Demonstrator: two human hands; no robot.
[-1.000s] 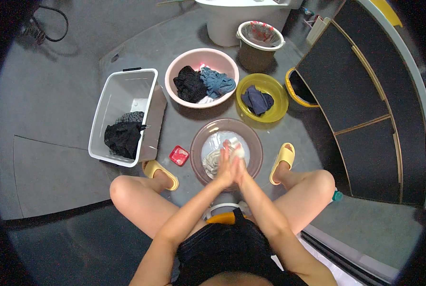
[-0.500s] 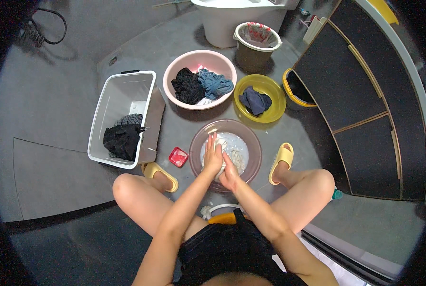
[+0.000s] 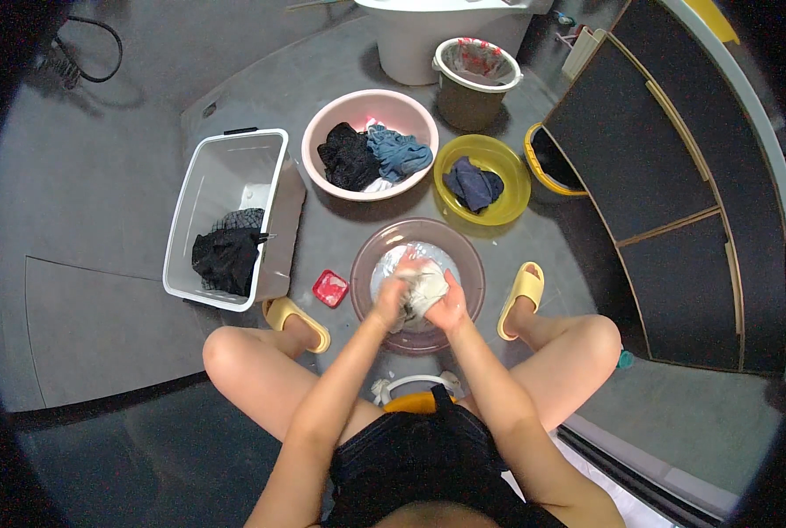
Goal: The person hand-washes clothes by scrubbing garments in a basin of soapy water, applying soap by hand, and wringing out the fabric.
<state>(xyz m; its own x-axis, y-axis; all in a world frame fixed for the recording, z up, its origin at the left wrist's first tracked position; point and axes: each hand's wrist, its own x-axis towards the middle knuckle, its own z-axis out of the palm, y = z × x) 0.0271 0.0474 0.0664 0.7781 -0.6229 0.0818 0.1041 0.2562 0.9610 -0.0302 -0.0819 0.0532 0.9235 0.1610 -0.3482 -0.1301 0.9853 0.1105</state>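
Note:
A wet, whitish cloth (image 3: 427,286) is bunched up between my hands over a brownish-pink basin (image 3: 469,290). My left hand (image 3: 394,295), partly blurred, is closed on the cloth's left side. On the other side my right hand (image 3: 449,305) grips it, with the fingers curled round its edge. Pale, sudsy water (image 3: 437,253) shows in the basin beyond the hands. Left of the basin, on the floor, lies a small red soap dish (image 3: 329,289) with something whitish in it.
A pink basin (image 3: 322,182) of clothes and a yellow basin (image 3: 518,201) with a dark cloth stand beyond. At left is a clear storage box (image 3: 182,194) holding black clothing. A lined bin (image 3: 467,104) stands farther back, dark cabinets (image 3: 674,229) at right.
My hands have gone from pressed together, fingers pointing forward, to spread apart with the cloth between them. The cloth now shows more fully above the water.

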